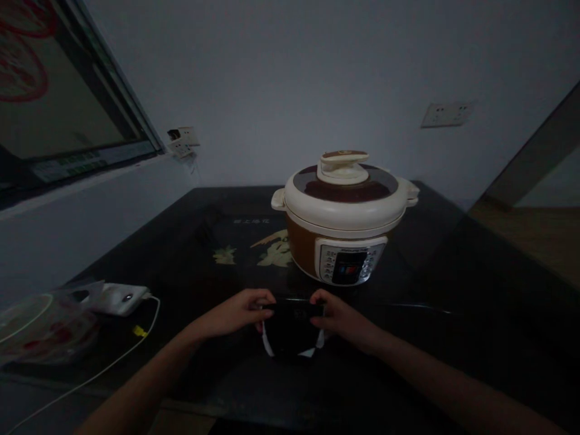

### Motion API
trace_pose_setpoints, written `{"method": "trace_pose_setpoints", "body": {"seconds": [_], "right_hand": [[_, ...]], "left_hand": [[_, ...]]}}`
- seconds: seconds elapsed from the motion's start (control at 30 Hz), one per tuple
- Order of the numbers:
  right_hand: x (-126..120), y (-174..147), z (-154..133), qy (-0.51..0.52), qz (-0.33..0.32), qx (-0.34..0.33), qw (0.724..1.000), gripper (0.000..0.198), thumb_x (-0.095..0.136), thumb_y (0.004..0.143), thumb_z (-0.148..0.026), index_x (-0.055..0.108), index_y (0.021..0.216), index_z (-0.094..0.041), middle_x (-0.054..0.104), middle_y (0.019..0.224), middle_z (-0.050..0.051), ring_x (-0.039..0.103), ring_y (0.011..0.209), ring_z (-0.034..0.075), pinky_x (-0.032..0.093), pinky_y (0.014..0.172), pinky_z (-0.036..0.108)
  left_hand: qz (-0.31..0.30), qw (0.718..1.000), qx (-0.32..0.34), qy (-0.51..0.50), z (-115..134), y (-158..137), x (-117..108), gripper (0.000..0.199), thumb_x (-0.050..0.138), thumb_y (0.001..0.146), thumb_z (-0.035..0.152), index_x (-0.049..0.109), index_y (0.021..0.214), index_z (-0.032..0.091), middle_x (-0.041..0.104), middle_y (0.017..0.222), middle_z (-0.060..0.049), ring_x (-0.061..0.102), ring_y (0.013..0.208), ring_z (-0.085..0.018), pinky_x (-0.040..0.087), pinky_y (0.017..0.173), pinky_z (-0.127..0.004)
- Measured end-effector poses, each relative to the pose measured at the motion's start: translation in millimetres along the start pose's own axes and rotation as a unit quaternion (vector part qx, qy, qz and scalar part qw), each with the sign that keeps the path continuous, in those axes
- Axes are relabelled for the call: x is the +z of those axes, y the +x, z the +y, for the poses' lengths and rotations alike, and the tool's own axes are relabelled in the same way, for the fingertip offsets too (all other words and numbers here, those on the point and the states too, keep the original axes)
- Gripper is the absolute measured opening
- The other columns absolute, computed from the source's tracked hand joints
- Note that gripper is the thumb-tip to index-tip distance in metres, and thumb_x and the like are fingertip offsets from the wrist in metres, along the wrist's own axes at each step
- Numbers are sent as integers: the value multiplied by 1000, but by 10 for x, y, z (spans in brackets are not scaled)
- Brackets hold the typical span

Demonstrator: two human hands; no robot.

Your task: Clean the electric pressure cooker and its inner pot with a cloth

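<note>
Both my hands grip a dark black item (290, 329) with white pieces showing along its lower edges; the gloom hides what kind of thing it is. My left hand (247, 313) pinches its upper left side between thumb and fingers. At the upper right side, my right hand (335, 317) holds it in the same way. Just beyond, an electric pressure cooker (301, 241) stands upright with its lid on. Its cream and brown body has a control panel (347, 266) facing me.
The black table (217, 205) carries a printed flower pattern (274, 249). On the left lie a white device (120, 299) with a white cable (122, 361) and a clear plastic bag (54, 329). Wall sockets (446, 115) sit behind; a window (67, 90) is at upper left.
</note>
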State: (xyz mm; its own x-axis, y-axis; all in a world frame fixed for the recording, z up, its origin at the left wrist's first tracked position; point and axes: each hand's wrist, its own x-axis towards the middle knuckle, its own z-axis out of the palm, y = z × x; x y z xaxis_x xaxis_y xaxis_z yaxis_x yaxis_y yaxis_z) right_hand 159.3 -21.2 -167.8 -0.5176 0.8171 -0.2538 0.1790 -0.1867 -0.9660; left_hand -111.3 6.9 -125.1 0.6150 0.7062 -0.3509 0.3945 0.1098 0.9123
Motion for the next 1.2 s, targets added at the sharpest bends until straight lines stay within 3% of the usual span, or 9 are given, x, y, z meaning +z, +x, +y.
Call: {"method": "trace_pose_setpoints", "body": {"seconds": [0.2,0.4,0.63,0.73,0.83,0.97,1.1,1.2], "right_hand": [[-324,-648,237,46,105,30,993,43,67,77,-39,44,109,-23,50,74,-7,50,58,9,38,53,20],[-489,-881,447,3,151,9,989,40,66,73,-34,47,106,-21,55,81,-4,51,64,12,41,57,24],[-466,-917,382,-109,198,-11,974,32,59,76,-13,59,107,-21,62,97,3,61,84,19,50,77,34],[-400,-923,378,-201,218,-53,953,33,60,78,-6,63,107,-22,61,120,8,59,112,24,48,99,42],[-328,-927,398,-334,216,-90,913,41,61,81,-2,65,117,-19,56,136,12,49,130,27,43,110,48],[-268,-946,370,-421,165,-54,890,48,73,77,-3,67,122,-19,60,131,13,52,127,31,47,106,51],[-263,-988,321,-453,118,-25,883,50,81,75,-12,69,122,-21,62,131,13,56,124,32,48,104,51],[-265,-1006,343,-471,106,-27,875,51,83,77,-24,67,126,-23,62,134,13,57,124,33,47,104,54]], "left_hand": [[-67,997,-3,-36,92,553,509,41,70,78,51,57,96,17,61,70,4,60,60,-12,50,62,-28],[-73,997,-8,-39,-61,820,901,36,67,80,44,46,98,20,59,63,6,60,52,-12,45,52,-24],[4,991,10,136,-12,748,950,16,54,88,28,49,102,22,58,69,6,57,51,-11,41,50,-23],[22,972,3,234,-1,709,909,16,54,89,27,50,104,23,61,74,4,61,58,-14,43,56,-26],[62,927,14,369,48,656,906,19,56,88,24,52,107,23,66,88,-1,65,78,-20,47,69,-32],[81,874,82,473,134,567,1010,15,56,88,16,55,102,22,64,107,-8,61,102,-25,47,87,-40],[-10,877,131,462,110,498,1118,13,63,89,21,58,101,22,63,110,-6,58,105,-26,45,93,-42],[-51,890,132,433,45,478,1124,18,69,88,29,59,101,22,62,111,-6,56,108,-26,43,96,-44]]}}
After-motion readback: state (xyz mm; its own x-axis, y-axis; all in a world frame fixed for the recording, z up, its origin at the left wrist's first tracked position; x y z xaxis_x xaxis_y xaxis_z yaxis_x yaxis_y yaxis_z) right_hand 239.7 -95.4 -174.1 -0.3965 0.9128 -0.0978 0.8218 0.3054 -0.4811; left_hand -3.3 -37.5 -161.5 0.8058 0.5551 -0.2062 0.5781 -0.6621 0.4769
